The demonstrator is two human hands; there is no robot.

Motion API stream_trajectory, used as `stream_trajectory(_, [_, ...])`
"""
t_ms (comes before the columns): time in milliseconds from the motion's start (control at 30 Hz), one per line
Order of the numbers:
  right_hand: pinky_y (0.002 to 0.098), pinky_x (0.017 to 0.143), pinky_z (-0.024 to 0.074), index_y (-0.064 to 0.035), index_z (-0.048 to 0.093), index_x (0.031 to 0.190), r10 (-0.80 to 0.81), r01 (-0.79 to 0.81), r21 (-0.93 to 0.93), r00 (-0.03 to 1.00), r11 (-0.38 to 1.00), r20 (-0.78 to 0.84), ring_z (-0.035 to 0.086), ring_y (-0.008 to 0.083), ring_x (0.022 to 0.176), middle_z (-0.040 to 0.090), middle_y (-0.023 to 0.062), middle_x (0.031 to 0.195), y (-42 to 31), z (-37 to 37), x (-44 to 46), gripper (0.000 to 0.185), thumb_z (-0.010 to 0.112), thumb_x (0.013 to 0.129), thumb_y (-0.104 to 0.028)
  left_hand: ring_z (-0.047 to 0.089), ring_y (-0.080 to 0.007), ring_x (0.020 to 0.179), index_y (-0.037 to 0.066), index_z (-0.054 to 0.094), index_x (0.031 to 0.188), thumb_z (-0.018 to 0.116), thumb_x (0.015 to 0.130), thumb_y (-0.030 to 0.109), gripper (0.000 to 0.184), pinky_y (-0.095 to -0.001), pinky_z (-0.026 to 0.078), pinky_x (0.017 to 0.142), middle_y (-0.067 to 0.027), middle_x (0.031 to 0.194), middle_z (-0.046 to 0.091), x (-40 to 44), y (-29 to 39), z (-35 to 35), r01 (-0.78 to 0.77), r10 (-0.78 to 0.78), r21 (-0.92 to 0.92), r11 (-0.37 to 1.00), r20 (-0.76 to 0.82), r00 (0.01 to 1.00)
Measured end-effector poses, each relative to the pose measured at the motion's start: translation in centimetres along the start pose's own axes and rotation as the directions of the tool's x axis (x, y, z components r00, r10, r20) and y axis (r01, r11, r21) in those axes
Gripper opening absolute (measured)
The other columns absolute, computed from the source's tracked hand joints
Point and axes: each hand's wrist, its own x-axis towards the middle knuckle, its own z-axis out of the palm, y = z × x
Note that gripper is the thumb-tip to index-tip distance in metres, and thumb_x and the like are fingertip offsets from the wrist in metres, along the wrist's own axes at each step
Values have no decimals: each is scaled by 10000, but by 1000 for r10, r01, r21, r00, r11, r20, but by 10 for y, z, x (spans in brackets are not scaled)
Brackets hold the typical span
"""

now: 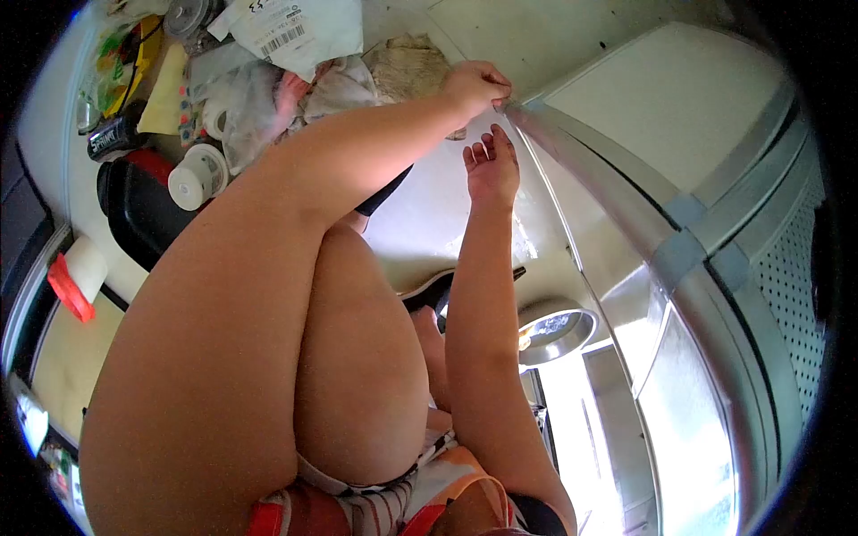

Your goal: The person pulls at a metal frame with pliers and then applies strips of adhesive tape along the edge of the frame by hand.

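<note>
My left hand (478, 89) is at the upper middle, fingers pinched together at the corner of a glossy silver-and-white cabinet-like unit (617, 165). Whatever lies between those fingertips is too small to make out. Just below it, my right hand (493, 170) is raised with the palm showing and its fingers loosely bent and apart. It holds nothing and is beside a thin bright seam along the unit's edge. A crumpled brownish cloth or bag (407, 67) lies behind my left hand.
At upper left are a white package with a barcode (286, 36), clear plastic bags (246, 98), a white tub (198, 177) and a black container (134, 214). A round metal basin (585, 330) stands below my right hand. My bent leg (357, 375) fills the middle.
</note>
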Motion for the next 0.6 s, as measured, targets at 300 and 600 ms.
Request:
stream_trajectory(300, [331, 802, 391, -115, 547, 982, 14, -24, 239, 999, 971, 40, 456, 129, 846, 506, -9, 890, -3, 41, -5, 201, 558, 832, -249, 583, -156, 556, -25, 627, 755, 644, 690, 32, 88, -263, 463, 458, -113, 672, 619, -26, 11, -9, 78, -50, 265, 961, -110, 993])
stream_trajectory(600, [330, 756, 364, -136, 547, 926, 20, -15, 54, 996, 998, -92, 479, 122, 813, 529, -16, 891, -10, 46, 5, 124, 550, 835, -220, 517, -132, 480, 19, 630, 668, 629, 677, 100, 81, -245, 397, 409, -50, 601, 587, -32, 1, -17, 200, -230, 486, 851, 2, 973])
